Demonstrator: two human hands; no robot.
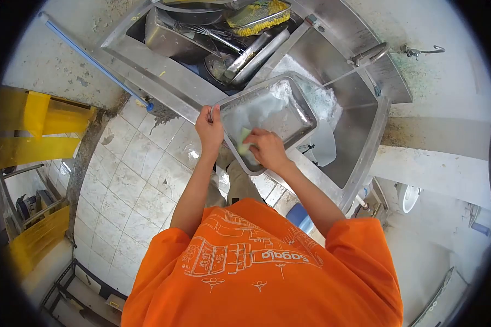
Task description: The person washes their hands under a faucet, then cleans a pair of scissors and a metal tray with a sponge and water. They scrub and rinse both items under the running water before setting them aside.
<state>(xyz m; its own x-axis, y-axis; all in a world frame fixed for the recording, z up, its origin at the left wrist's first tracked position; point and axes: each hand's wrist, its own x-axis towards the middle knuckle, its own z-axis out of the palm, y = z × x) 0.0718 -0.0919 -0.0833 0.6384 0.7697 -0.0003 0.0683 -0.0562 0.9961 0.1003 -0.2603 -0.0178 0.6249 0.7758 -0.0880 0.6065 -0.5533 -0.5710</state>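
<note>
A rectangular metal pan (297,121) with soapy suds inside is held tilted over the front rim of the sink. My left hand (209,131) is closed on the pan's left edge, thumb over the rim. Inside the pan, near its lower left corner, my right hand (266,148) presses a greenish-yellow sponge (244,134) to the metal. The fingers wrap round the sponge and hide part of it.
The right sink basin (360,103) holds foam and a whitish translucent container (324,143); water runs from the tap (372,54). In the left basin are a deep metal container (172,37), a whisk (221,38) and a yellow-smeared tray (259,19). A blue pole (93,57) leans at left.
</note>
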